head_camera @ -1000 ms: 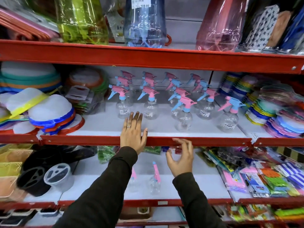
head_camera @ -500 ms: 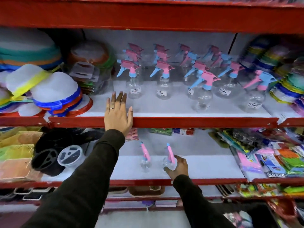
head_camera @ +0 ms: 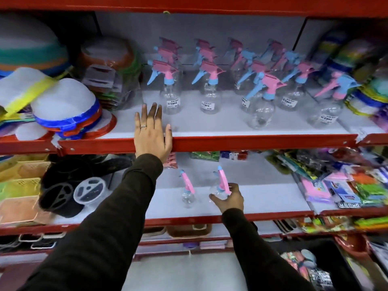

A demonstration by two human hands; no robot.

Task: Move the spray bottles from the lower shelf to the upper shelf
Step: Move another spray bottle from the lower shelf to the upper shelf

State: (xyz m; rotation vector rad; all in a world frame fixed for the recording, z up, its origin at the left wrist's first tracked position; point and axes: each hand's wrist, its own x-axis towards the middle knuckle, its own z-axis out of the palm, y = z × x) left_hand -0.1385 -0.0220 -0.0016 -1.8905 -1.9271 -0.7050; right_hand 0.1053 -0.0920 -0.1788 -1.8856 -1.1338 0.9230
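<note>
Two clear spray bottles with pink and blue heads stand on the lower shelf [head_camera: 262,198]. My right hand [head_camera: 228,199] is closed around the right spray bottle [head_camera: 220,183] at its neck and shoulder. The left spray bottle [head_camera: 187,191] stands free just beside it. My left hand [head_camera: 152,133] lies flat with fingers apart on the red front edge of the upper shelf [head_camera: 252,141]. Several more spray bottles [head_camera: 212,91] stand in rows on that upper shelf, right of my left hand.
Stacked white covers with coloured rims [head_camera: 63,110] fill the upper shelf's left end. Coloured plates [head_camera: 365,89] crowd its right end. On the lower shelf, a black holder [head_camera: 63,185] and baskets [head_camera: 19,185] sit left, packaged goods [head_camera: 340,185] right.
The view dropped and moved closer. My right hand went down from the upper shelf's edge to the lower shelf and closed on the right spray bottle. My left hand stayed on the edge.
</note>
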